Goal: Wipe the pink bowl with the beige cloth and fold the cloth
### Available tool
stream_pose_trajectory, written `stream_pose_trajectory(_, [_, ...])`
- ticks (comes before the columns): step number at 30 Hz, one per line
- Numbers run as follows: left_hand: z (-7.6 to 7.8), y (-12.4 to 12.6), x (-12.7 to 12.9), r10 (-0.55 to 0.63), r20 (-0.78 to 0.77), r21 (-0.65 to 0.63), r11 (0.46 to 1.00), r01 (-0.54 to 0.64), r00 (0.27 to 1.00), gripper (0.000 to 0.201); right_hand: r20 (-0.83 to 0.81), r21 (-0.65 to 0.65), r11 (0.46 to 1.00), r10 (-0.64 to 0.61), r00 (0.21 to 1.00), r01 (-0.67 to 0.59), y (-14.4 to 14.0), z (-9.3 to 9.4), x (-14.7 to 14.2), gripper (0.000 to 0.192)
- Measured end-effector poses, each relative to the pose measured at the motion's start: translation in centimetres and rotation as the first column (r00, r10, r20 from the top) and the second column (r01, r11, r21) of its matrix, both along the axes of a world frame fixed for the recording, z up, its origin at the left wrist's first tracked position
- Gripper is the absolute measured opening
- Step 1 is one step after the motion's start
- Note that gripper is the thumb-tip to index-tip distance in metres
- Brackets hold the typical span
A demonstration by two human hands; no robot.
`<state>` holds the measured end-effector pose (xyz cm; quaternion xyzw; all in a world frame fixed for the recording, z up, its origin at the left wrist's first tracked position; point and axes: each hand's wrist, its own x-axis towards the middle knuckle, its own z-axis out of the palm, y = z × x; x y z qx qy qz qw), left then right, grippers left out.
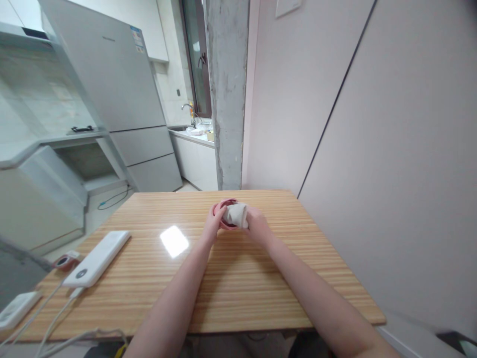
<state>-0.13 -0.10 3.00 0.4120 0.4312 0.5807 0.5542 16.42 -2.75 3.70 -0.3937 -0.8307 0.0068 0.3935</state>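
Head view — both hands, left hand, right hand, pink cup

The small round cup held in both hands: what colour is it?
Pink round cup, head view.

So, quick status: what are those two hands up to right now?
Left hand steadies pink cup. Right hand presses white cloth against it. Power bank far left, clear of the hands.

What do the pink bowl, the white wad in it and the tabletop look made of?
Pink bowl: smooth, likely plastic or ceramic; too small to tell. White wad: soft cloth or paper, creased, under the right hand. Table: glossy wood-grain, probably laminate, mirroring a light.
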Motion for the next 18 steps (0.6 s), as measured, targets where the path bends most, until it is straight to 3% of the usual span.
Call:
stream_pose_trajectory(4, [-0.9, 0.7, -0.1, 0.046, -0.029, -0.040, 0.998, -0.047, 0.999, 0.049, -0.242, 0.133, 0.965, -0.191, 0.951, 0.228, 0.4, -0.2, 1.6, 0.042])
stream_pose_trajectory(6, [-1.2, 0.7, 0.1, 0.032, -0.040, -0.050, 0.998, -0.034, 0.999, 0.048, -0.251, 0.144, 0.954, -0.222, 0.942, 0.264, 0.7, -0.3, 1.9, 0.046])
stream_pose_trajectory(11, [-1.1, 0.2, 0.5, 0.052, -0.029, -0.030, 0.998, -0.053, 0.998, 0.040, 0.038, 0.029, 0.997, -0.067, 0.997, 0.065, 1.1, -0.6, 1.2, 0.052])
stream_pose_trajectory(18, [-0.3, 0.5, 0.2, 0.211, 0.140, -0.048, 0.977, -0.206, 0.967, 0.040, -0.056, -0.141, 0.984, 0.104, 0.993, -0.111, -0.7, -0.8, -2.2, 0.055])
